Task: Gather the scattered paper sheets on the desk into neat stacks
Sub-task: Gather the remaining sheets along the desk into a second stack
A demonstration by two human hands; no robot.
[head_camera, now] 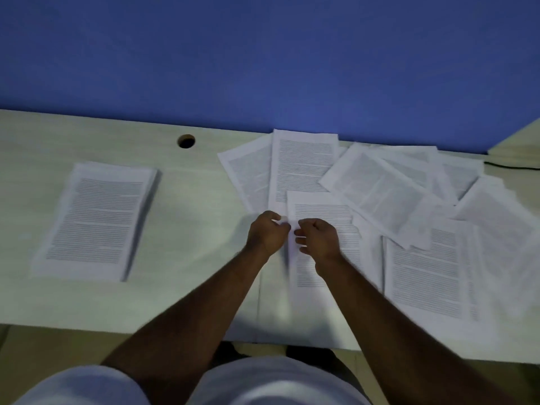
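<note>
A neat stack of printed sheets [98, 220] lies on the left of the pale desk [190, 217]. Several loose printed sheets [380, 194] lie fanned and overlapping across the desk's right half, up to the blue wall. One sheet [321, 206] lies in front of me, and both hands are at its left edge. My left hand [267, 232] pinches that edge with curled fingers. My right hand [317, 236] is curled just right of it, with its fingertips on the same edge. Whether the sheet is lifted is blurred.
A round cable hole [186, 141] sits in the desk near the back edge. A black cable [511, 165] runs along the far right by a second desk surface [520, 144]. The blue wall [263, 59] stands right behind the desk.
</note>
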